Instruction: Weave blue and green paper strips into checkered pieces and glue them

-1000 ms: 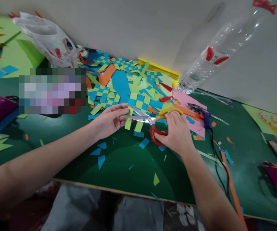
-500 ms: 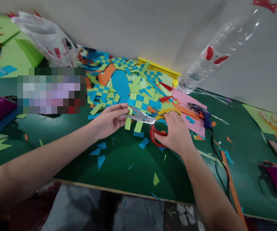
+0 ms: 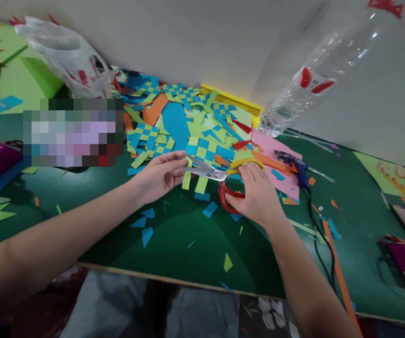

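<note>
Head view: inward from the near edge of the green surface [image 3: 174, 253], the left hand [image 3: 162, 174] pinches a blue-and-lime checkered woven-paper piece [image 3: 204, 151] while the right hand [image 3: 259, 191] grips yellow-and-red-handled steel scissors [image 3: 218, 175], best closed clear of fingertips [image 3: 176, 155].

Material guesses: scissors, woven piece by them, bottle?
Scissors: shiny silvery blades, so metal; handles probably plastic, going by solid yellow and red.
Woven piece: matte paper or thin card; flat, crisp-edged strips.
Bottle: glossy, see-through, likely plastic.
</note>
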Available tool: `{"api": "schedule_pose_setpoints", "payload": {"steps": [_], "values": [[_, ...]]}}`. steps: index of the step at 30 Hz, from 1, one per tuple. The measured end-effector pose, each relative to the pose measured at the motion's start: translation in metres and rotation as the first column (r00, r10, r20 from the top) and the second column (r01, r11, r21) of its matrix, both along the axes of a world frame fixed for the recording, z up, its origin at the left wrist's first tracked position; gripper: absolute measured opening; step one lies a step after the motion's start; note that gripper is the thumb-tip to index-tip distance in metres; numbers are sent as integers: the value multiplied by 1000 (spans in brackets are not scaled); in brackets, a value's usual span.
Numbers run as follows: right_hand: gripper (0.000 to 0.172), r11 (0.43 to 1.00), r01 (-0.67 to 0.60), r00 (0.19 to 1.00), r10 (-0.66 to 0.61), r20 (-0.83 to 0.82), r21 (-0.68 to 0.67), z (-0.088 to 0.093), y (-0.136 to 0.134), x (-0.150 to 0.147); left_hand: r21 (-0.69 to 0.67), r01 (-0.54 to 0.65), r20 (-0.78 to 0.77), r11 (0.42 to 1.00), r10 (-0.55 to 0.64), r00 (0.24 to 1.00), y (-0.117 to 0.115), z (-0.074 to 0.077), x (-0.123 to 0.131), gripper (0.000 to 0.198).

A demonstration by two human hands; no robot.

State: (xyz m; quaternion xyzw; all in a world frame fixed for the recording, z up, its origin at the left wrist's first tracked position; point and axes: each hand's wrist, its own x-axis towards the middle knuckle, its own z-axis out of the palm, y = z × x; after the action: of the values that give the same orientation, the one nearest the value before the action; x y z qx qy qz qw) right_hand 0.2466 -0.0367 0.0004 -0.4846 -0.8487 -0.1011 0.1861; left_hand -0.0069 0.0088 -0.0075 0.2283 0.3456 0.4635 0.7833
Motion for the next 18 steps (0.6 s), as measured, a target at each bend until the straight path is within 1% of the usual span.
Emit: {"api": "schedule_pose_setpoints", "payload": {"steps": [11,18], "values": [[47,1000,-22,1000,22,7,-1,-2,1,2,21,-42,-19,999,43,999,0,0,1,16],[37,1000,-3,1000,3,-15,21,1,0,1,64,-17,-12,998,18,1000,-2,3,2,19]]}}
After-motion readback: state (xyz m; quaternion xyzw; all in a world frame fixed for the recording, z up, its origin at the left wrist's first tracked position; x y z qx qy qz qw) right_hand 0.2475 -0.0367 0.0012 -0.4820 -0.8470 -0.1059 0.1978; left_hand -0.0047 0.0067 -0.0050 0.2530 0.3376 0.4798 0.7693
